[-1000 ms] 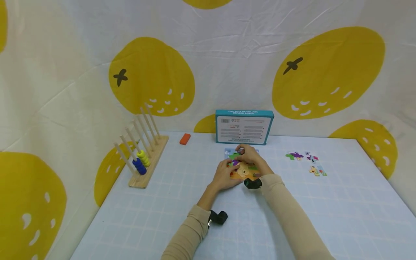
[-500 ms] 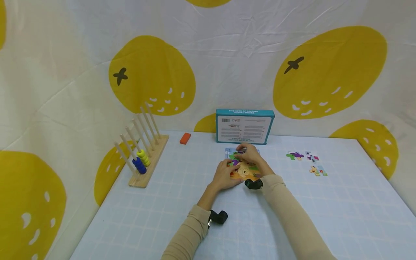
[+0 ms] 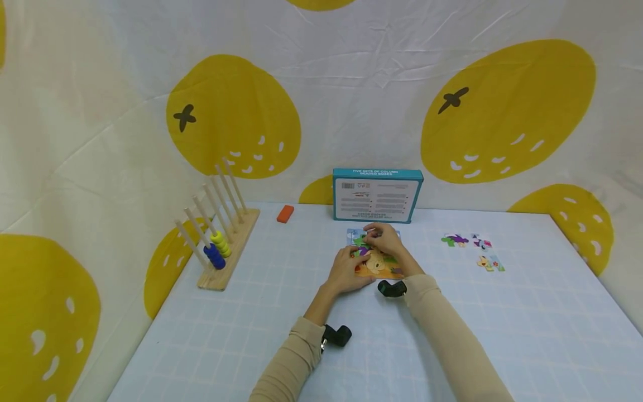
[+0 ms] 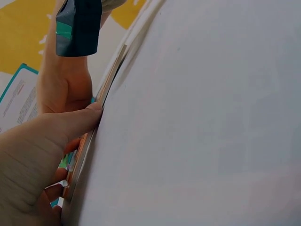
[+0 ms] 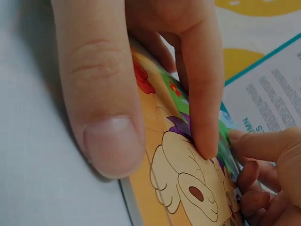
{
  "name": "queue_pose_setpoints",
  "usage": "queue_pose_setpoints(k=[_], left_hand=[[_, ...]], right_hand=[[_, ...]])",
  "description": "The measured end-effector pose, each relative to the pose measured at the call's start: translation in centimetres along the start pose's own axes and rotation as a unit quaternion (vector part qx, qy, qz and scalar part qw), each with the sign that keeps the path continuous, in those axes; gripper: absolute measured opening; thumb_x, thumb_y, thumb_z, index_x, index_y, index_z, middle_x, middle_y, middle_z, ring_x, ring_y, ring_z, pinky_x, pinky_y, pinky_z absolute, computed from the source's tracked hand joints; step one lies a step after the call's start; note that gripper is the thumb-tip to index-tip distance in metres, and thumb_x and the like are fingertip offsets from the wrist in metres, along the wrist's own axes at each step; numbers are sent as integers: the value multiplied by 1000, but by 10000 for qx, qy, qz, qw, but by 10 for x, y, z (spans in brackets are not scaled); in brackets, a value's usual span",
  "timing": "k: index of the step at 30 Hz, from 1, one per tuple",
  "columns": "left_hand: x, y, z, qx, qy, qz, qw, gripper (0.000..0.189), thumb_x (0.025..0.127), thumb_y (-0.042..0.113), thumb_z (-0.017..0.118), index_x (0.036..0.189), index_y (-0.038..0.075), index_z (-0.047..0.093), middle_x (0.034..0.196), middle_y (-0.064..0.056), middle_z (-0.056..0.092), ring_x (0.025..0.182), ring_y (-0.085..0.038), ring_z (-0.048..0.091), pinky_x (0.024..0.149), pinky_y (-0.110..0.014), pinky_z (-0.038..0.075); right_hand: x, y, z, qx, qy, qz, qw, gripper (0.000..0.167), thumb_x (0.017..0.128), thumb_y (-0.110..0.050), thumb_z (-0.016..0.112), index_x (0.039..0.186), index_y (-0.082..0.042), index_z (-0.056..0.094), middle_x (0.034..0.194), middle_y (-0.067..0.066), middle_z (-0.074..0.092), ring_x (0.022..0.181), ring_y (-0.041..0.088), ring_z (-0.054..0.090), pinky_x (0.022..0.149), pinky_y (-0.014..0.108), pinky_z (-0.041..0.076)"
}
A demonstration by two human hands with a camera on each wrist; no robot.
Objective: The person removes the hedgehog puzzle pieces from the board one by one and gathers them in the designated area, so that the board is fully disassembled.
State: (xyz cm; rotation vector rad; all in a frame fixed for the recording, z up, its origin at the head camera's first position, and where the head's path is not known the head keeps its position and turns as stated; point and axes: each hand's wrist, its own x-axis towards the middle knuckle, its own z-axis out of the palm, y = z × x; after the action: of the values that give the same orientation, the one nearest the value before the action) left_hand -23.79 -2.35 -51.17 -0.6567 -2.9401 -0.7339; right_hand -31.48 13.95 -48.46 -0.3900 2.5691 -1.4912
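Head view: the puzzle (image 3: pixel 382 266) lies toward the counter's (image 3: pixel 542 318) far edge, seemingly largely filled; loose pieces (image 3: pixel 456 240) toward the far-right corner look left to place.

Left wrist view: the left hand (image 4: pixel 26 157) grips the puzzle's edge.

Right wrist view: the right hand (image 5: pixel 277 169) has narrowed fingers; I cannot tell whether they pinch anything.

the puzzle (image 3: pixel 382 268) is orange, cream, green and purple. from it: box (image 3: pixel 377 201) at twelve, teal and white; block (image 3: pixel 285 214) at ten, red-orange; beads (image 3: pixel 214 256) at nine, blue and yellow; pieces (image 3: pixel 460 239) at three, green, purple, perhaps pink. cloth (image 3: pixel 271 251): pale blue, white-checked.
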Motion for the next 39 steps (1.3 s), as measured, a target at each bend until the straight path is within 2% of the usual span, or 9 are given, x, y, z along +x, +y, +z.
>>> queue_pose_setpoints(k=[2, 4, 10, 15, 19, 26, 29, 34, 39], left_hand=[[0, 0, 0, 3, -11, 18, 10000, 59, 80, 49, 68, 130, 20, 58, 140, -10, 40, 126, -26, 36, 106, -41, 32], [0, 0, 0, -26, -35, 9, 10000, 59, 80, 49, 68, 130, 20, 58, 140, -10, 39, 126, -26, 36, 106, -41, 32], [-1, 0, -1, -72, -55, -44, 9999, 59, 80, 49, 68, 131, 20, 58, 141, -9, 39, 127, -25, 35, 106, -40, 32], [-1, -1, -1, -69, -26, -59, 10000, 58, 80, 48, 68, 130, 20, 59, 141, -9, 39, 126, -26, 35, 106, -41, 33], [-1, -1, 0, -91, 10, -51, 9999, 58, 80, 48, 69, 130, 20, 59, 140, -9, 39, 125, -26, 36, 105, -41, 34], [-1, 0, 0, -143, -12, -41, 9999, 59, 80, 49, 68, 130, 19, 59, 140, -10, 39, 126, -26, 36, 105, -41, 34], [0, 0, 0, -162, -30, -50, 9999, 59, 80, 49, 68, 130, 19, 58, 140, -11, 39, 126, -25, 35, 106, -41, 33], [0, 0, 0, -121, 19, 5, 9999, 59, 80, 49, 68, 129, 18, 59, 139, -11, 40, 125, -25, 36, 106, -40, 33], [-1, 1, 1, -109, 54, -5, 9999, 59, 79, 49, 68, 129, 18, 60, 138, -10, 40, 124, -25, 37, 105, -40, 34]], right_hand=[[0, 1, 0, 226, -24, 69, 9997, 43, 87, -7, 65, 126, 7, 53, 93, 20, 67, 64, 12, 56, 54, 23, 45], [0, 1, -1, 318, -47, 215, 9993, 47, 88, -8, 65, 129, 7, 50, 93, 20, 67, 61, 11, 55, 52, 23, 44], [-2, 1, -3, 206, -153, 361, 9990, 43, 88, -14, 66, 123, 9, 56, 95, 19, 67, 56, 11, 50, 50, 22, 42], [-2, 2, -3, 162, -268, 337, 9989, 44, 89, -16, 66, 126, 6, 55, 98, 20, 68, 56, 12, 50, 50, 23, 43], [-2, 5, -2, 194, -118, 390, 9990, 44, 89, -16, 66, 125, 6, 55, 99, 21, 68, 58, 12, 53, 52, 23, 44], [-2, 9, -2, 399, 258, 612, 9970, 40, 87, -20, 68, 115, 7, 61, 104, 21, 68, 80, 15, 64, 63, 22, 50], [-2, 9, -3, 440, 325, 642, 9964, 37, 88, -20, 67, 113, 6, 63, 105, 21, 68, 78, 14, 62, 63, 21, 49], [-4, 9, -3, 494, 371, 654, 9959, 43, 90, -20, 65, 122, 6, 57, 108, 24, 65, 70, 14, 60, 57, 22, 49], [-9, 10, -6, 637, 486, 633, 9948, 45, 90, -20, 64, 126, 4, 55, 111, 26, 63, 76, 14, 62, 59, 22, 51]])
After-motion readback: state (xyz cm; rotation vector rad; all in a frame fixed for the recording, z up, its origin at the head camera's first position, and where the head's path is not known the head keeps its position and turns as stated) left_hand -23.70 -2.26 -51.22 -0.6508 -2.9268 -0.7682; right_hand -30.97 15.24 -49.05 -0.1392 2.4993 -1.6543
